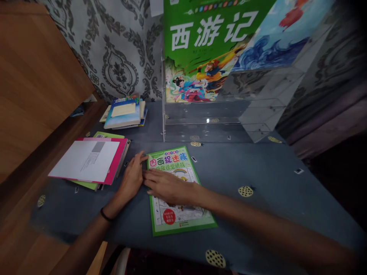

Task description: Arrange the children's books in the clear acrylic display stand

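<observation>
A green picture book (183, 224) with colourful Chinese lettering lies closed on the table. Across its cover rests my right hand (169, 187), laid flat with the fingers stretched toward the left edge. My left hand (133, 175) sits at that same edge, with its fingers extended forward and the fingertips touching or just beside the book's upper left side. The fingers of both hands nearly meet there. A dark band circles my left wrist. Part of the cover picture is hidden under my right hand and forearm.
A clear acrylic rack (200, 131) stands at the back, holding a large green book (197, 53) and a blue picture book (275, 42). To the left lie a stack with a white-and-pink top book (86, 160) and a smaller book pile (123, 112). Patterned cloth (286, 183) covers the table.
</observation>
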Action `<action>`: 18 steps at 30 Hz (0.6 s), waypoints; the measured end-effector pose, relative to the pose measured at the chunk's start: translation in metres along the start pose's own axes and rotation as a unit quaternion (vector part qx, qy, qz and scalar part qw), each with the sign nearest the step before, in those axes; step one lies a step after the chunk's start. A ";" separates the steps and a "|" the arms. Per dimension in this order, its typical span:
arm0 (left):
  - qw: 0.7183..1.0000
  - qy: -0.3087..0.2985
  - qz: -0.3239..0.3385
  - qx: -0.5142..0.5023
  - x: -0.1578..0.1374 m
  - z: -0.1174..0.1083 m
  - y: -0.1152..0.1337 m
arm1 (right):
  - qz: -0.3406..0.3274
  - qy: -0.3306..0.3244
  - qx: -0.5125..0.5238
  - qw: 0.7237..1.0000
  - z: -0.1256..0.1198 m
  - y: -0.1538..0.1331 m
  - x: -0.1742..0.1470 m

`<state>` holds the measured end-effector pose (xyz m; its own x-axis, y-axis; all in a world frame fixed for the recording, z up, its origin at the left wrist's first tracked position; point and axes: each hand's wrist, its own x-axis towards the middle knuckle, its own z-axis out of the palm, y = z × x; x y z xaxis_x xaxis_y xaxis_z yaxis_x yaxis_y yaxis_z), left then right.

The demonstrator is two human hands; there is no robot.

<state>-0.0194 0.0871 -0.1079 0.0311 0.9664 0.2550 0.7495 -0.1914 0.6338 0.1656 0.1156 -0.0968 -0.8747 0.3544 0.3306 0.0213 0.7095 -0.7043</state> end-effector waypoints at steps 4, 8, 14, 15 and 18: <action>0.999 0.008 -0.020 -0.026 0.000 -0.001 0.000 | 0.021 -0.031 -0.066 0.997 -0.007 0.018 0.004; 0.999 0.008 -0.028 -0.016 0.001 0.000 0.001 | 0.055 0.013 -0.068 0.996 -0.020 0.037 -0.006; 1.000 0.005 -0.021 -0.002 0.001 0.000 0.002 | 0.113 0.082 -0.119 0.983 -0.044 0.055 -0.036; 1.000 0.009 -0.019 0.003 0.000 0.001 0.002 | 0.123 0.082 -0.146 0.978 -0.048 0.055 -0.042; 1.000 0.014 -0.013 0.013 0.000 0.001 0.002 | 0.149 0.076 -0.222 0.961 -0.056 0.056 -0.061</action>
<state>-0.0172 0.0865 -0.1077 -0.0066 0.9658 0.2594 0.7673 -0.1615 0.6207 0.2477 0.1678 -0.1214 -0.7177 0.6427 0.2680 0.4932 0.7409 -0.4559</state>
